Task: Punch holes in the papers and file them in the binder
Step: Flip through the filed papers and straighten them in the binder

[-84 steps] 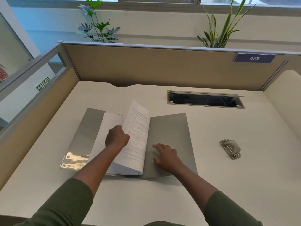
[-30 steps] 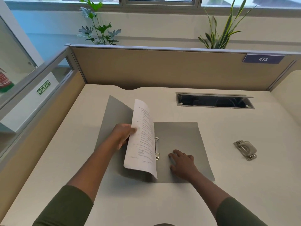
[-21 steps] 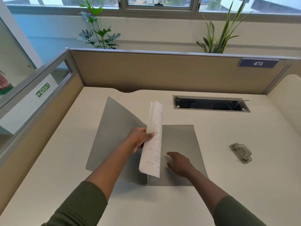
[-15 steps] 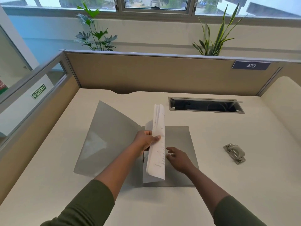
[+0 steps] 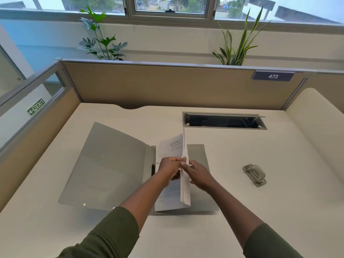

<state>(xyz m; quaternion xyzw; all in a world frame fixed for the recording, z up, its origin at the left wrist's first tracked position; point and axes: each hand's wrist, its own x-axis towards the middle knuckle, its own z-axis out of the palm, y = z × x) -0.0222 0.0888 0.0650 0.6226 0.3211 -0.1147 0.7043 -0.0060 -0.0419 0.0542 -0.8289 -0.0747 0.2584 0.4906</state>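
Both hands pinch the papers upright over the open binder, left hand and right hand either side; hole punch lies well right on the worktop, nearer right hand.

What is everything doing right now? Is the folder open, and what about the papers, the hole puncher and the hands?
Binder: open, flat on the desk.
Papers: lifted, standing on edge over the binder, held by both hands.
Punch: on the desk, untouched, right of the binder.
Left hand: gripping the papers.
Right hand: pinching the papers.
Desk hatch: open.
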